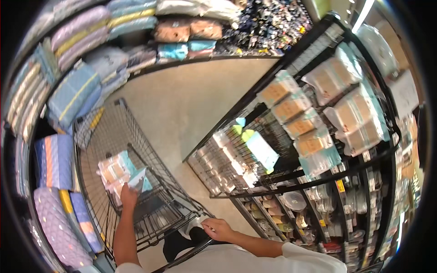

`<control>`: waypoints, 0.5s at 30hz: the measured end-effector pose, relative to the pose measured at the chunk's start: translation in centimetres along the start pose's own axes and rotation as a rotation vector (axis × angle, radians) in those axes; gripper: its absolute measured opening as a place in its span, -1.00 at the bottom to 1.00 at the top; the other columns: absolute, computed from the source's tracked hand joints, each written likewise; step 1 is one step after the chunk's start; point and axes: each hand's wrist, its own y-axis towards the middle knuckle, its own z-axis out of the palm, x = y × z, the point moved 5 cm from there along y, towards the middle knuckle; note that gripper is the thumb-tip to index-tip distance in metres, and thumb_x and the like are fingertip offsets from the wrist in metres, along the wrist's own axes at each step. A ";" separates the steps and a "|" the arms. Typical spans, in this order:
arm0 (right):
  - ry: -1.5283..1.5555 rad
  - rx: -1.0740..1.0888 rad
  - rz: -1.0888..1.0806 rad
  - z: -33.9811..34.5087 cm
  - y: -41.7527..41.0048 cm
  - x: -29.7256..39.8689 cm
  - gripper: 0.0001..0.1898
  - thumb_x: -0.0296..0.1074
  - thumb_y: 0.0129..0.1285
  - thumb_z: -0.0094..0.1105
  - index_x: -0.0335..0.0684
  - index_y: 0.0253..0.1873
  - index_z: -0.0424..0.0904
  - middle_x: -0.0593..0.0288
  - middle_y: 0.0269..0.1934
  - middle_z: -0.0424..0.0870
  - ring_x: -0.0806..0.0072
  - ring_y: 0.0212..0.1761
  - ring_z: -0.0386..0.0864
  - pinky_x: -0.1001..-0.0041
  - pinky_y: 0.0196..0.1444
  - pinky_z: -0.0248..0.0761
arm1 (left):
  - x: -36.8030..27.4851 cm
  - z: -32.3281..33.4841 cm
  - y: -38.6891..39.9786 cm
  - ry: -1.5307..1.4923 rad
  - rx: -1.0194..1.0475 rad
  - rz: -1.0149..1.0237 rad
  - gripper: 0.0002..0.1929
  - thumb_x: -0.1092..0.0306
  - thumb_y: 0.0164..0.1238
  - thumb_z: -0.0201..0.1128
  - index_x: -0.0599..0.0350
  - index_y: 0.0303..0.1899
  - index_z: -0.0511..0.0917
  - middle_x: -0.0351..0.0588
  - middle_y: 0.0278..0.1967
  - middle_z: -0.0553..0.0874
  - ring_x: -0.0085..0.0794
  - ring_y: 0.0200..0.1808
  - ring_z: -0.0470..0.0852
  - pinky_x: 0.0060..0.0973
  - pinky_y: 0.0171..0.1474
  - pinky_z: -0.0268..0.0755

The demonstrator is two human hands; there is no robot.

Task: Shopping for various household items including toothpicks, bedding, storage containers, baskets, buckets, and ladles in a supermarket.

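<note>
A black wire shopping cart [160,136] stands before me. My left hand [129,195] reaches into it and touches plastic-wrapped packages [114,170] with pale teal edges; a light folded piece [138,179] lies beside its fingers. Whether the fingers grip anything is hidden by the hand itself. My right hand [217,229] is at the near end of the cart, close to its handle [196,249], with its fingers curled; what lies inside them cannot be made out.
Shelves at left carry folded quilted bedding [73,95]. At right a black display rack [293,182] holds wrapped tan packages [300,126] and wire baskets, with small goods on hooks below. Densely packed small items [266,27] fill the far shelf. Pale floor [191,92] shows between them.
</note>
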 end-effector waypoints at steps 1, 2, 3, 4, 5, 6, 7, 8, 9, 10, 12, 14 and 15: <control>-0.002 -0.029 -0.026 -0.3 0.4 0.4 -0.89 -0.50 0.15 0.16 -0.33 -0.21 0.58 0.11 -0.33 0.62 0.31 -0.41 0.60 0.44 -0.38 0.50 | -2.1 -1.3 -0.4 -0.055 -0.132 0.113 -0.51 0.34 0.04 0.29 0.33 0.04 0.44 0.22 -0.12 0.62 0.05 -0.07 0.58 -0.22 0.01 0.41; 0.059 -0.076 0.041 -0.8 0.8 0.2 -0.87 -0.48 0.17 0.16 -0.34 -0.19 0.57 0.13 -0.31 0.62 0.33 -0.43 0.58 0.47 -0.39 0.48 | -3.7 -1.9 -0.7 -0.194 -0.087 0.132 -0.50 0.32 0.04 0.32 0.33 0.04 0.44 0.21 -0.13 0.63 0.03 -0.09 0.60 -0.25 0.00 0.42; 0.123 -0.129 0.114 -1.7 1.1 -0.1 -0.86 -0.46 0.20 0.17 -0.36 -0.16 0.57 0.14 -0.28 0.61 0.36 -0.45 0.55 0.49 -0.40 0.47 | -8.6 -3.8 -2.2 -0.331 -0.028 0.161 -0.48 0.31 0.03 0.34 0.34 0.05 0.44 0.20 -0.14 0.64 0.01 -0.10 0.62 -0.27 -0.01 0.43; 0.181 -0.057 0.258 -2.4 1.4 -0.2 -0.69 -0.36 0.19 0.24 -0.32 0.01 0.52 0.13 -0.11 0.57 0.36 -0.33 0.53 0.53 -0.34 0.45 | -11.1 -5.2 -3.8 -0.205 0.000 0.135 -0.51 0.31 0.04 0.35 0.33 0.02 0.47 0.16 -0.15 0.66 -0.05 -0.12 0.63 -0.30 -0.02 0.44; 0.193 -0.071 0.220 -3.6 2.3 0.2 -0.69 -0.36 0.19 0.24 -0.32 0.01 0.52 0.13 -0.11 0.57 0.36 -0.33 0.53 0.53 -0.34 0.45 | -13.3 -6.3 -5.3 -0.079 0.022 0.104 -0.54 0.32 0.05 0.36 0.33 -0.01 0.49 0.12 -0.17 0.68 -0.10 -0.14 0.65 -0.32 -0.04 0.44; 0.022 -0.190 0.087 -5.3 3.4 1.1 -0.58 -0.30 0.17 0.28 -0.29 0.10 0.45 0.12 -0.03 0.52 0.33 -0.25 0.52 0.50 -0.29 0.45 | -15.8 -7.2 -7.2 -0.253 0.055 0.191 -0.56 0.32 0.04 0.38 0.33 -0.04 0.51 0.08 -0.18 0.68 -0.18 -0.12 0.64 -0.33 -0.03 0.45; -0.150 -0.313 -0.038 -6.7 4.0 1.9 -0.47 -0.24 0.15 0.31 -0.27 0.20 0.39 0.11 0.05 0.48 0.31 -0.17 0.50 0.48 -0.23 0.45 | -18.3 -7.9 -9.4 -0.425 0.096 0.281 -0.57 0.33 0.02 0.40 0.33 -0.07 0.52 0.04 -0.18 0.68 -0.26 -0.11 0.63 -0.33 -0.03 0.45; -0.189 -0.262 0.003 -7.2 4.4 1.4 -0.29 -0.13 0.08 0.38 -0.25 0.29 0.27 0.08 0.16 0.39 0.28 -0.05 0.45 0.44 -0.12 0.43 | -21.0 -8.6 -12.0 -0.601 0.128 0.331 -0.60 0.32 0.03 0.41 0.31 -0.10 0.54 0.01 -0.20 0.68 -0.32 -0.14 0.63 -0.35 -0.04 0.45; -0.177 -0.278 -0.019 -8.2 4.6 1.7 -0.29 -0.13 0.08 0.38 -0.25 0.29 0.27 0.08 0.16 0.39 0.28 -0.05 0.45 0.44 -0.12 0.43 | -23.3 -9.1 -14.5 -0.778 0.166 0.381 -0.62 0.31 0.04 0.43 0.28 -0.13 0.56 -0.03 -0.22 0.69 -0.37 -0.17 0.63 -0.37 -0.05 0.45; -0.089 -0.173 -0.043 -9.0 5.2 2.0 -0.27 -0.11 0.05 0.39 -0.25 0.28 0.29 0.07 0.15 0.41 0.28 -0.03 0.46 0.44 -0.08 0.43 | -24.5 -8.9 -16.3 -0.761 0.251 0.432 -0.57 0.29 0.03 0.44 0.27 -0.07 0.53 -0.02 -0.18 0.67 -0.39 -0.14 0.62 -0.37 -0.02 0.44; 0.104 0.115 -0.088 -10.8 5.8 3.6 -0.32 -0.08 0.09 0.35 -0.26 0.27 0.33 -0.06 0.11 0.50 0.18 0.16 0.46 0.32 0.20 0.29 | -25.4 -7.6 -19.0 -0.731 0.324 0.491 -0.51 0.28 0.02 0.46 0.27 -0.02 0.50 0.00 -0.15 0.66 -0.41 -0.12 0.61 -0.37 0.00 0.43; 0.255 0.209 -0.018 -12.5 5.3 5.1 -0.35 -0.10 0.10 0.34 -0.26 0.26 0.36 -0.02 0.07 0.53 0.28 0.11 0.49 0.36 0.18 0.31 | -25.5 -5.9 -20.3 -0.990 0.401 0.400 -0.45 0.24 0.07 0.43 0.27 0.07 0.43 0.01 -0.05 0.62 -0.40 -0.04 0.57 -0.39 0.07 0.39; 0.400 0.306 0.073 -12.8 5.1 5.1 -0.37 -0.12 0.11 0.33 -0.25 0.25 0.38 0.03 0.04 0.57 0.37 0.06 0.52 0.39 0.15 0.33 | -25.9 -5.5 -20.7 -0.986 0.386 0.412 -0.45 0.24 0.07 0.43 0.27 0.07 0.43 0.01 -0.05 0.62 -0.40 -0.04 0.57 -0.39 0.07 0.39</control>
